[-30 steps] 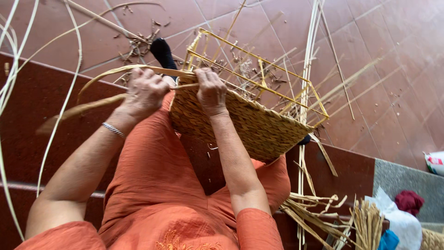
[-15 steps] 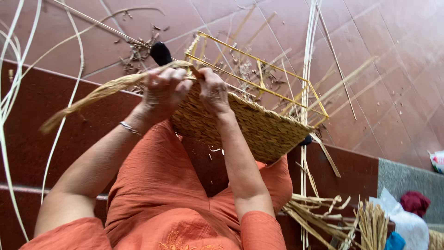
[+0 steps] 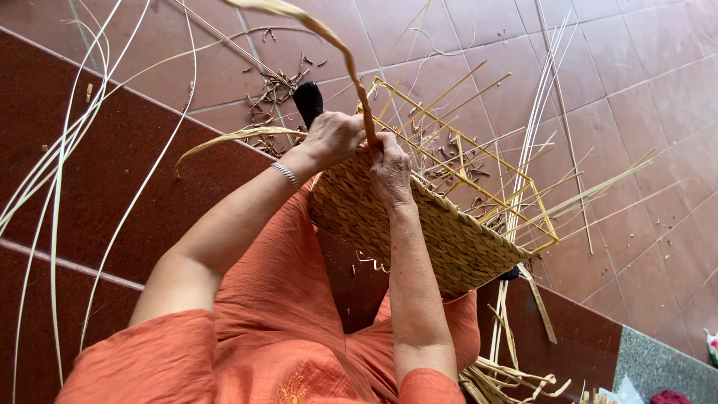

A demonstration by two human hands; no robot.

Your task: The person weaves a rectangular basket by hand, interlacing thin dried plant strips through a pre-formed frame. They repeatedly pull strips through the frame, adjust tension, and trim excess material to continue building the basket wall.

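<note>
Straw-coloured basket point(image 3: 419, 224), half woven on a yellow wire frame point(image 3: 479, 161), rests on the lap, tilted w/ its open side away. Left hand point(image 3: 333, 138) at the basket's rim, fingers closed on a flat straw strand point(image 3: 329, 41) that arcs up & away above them. Right hand point(image 3: 389, 168) just beside it, fingers pressed on the woven wall, not gripping. Silver bracelet point(image 3: 285, 174) on the left wrist. Loose reeds point(image 3: 67, 172) lie on the tiled floor point(image 3: 636, 67), well out to the left of the fingers; more reeds below right.

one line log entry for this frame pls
left hand: gripping straw strand | right hand: pressed on woven basket | yellow wire frame: partly woven | site: tiled floor
</note>
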